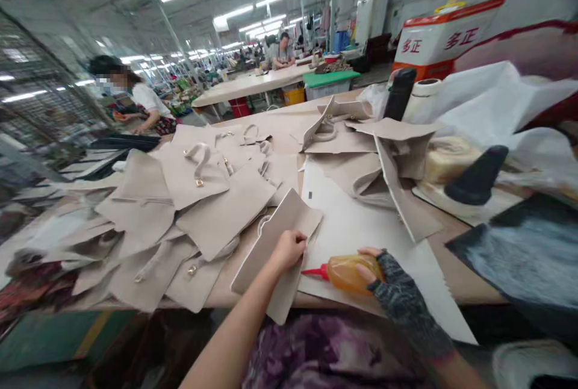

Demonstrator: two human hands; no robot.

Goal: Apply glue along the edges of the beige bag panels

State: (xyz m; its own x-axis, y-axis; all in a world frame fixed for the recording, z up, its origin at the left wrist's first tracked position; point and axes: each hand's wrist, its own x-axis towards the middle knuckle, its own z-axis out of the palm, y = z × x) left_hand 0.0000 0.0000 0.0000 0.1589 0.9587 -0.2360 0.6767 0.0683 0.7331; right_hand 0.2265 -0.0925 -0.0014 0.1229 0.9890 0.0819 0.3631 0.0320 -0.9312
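My left hand [290, 248] is closed on the edge of a folded beige bag panel [266, 244] at the front of the table. In my right hand [374, 268], which wears a dark fingerless knit sleeve, lies a squeeze glue bottle [350, 273] filled with amber liquid. Its red nozzle points left and reaches the panel's edge just below my left fingers. Under the bottle spreads a large white sheet [383, 226]. More beige bag panels with handles and gold-coloured fittings [194, 166] are heaped to the left.
Beige bag pieces [338, 136] stand beyond the white sheet. On the right are a dark bottle [400, 94], a white roll [422, 99], a dark cone-shaped object [477, 177] and a dark, whitish-smeared board [528, 250]. A person [135, 97] works at the left; another sits farther back.
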